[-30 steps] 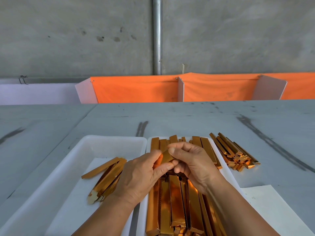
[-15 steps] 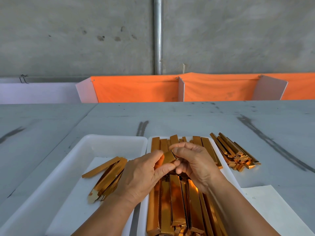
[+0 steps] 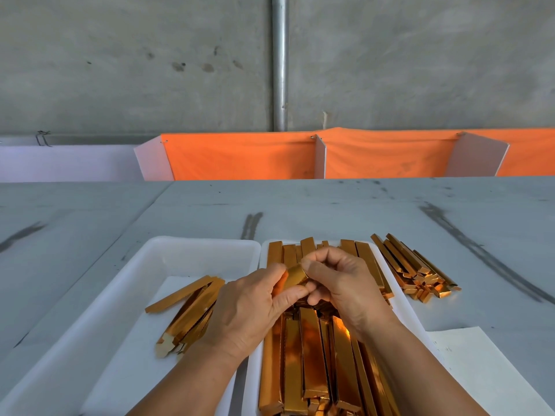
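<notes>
Both hands meet over the right white tray [image 3: 402, 307] and work one gold foil strip [image 3: 295, 276]. My left hand [image 3: 249, 313] grips its near part between thumb and fingers. My right hand [image 3: 342, 283] pinches its far end with curled fingers. Most of that strip is hidden behind the hands. Under them the right tray is heaped with many flat gold strips [image 3: 312, 364]. The left white tray [image 3: 126, 283] holds a small bundle of folded gold strips [image 3: 192, 310] on a white sheet.
A pile of folded gold strips [image 3: 417, 274] lies on the grey table [image 3: 330, 214] right of the trays. A white paper sheet [image 3: 480, 373] lies at the near right. Orange cloth partitions [image 3: 240, 157] stand along the table's far edge, before a concrete wall with a metal pipe [image 3: 280, 64].
The hands stay in place over the right tray. The fingers have shifted slightly on the strip's end, and my right thumb has slid along its end.
</notes>
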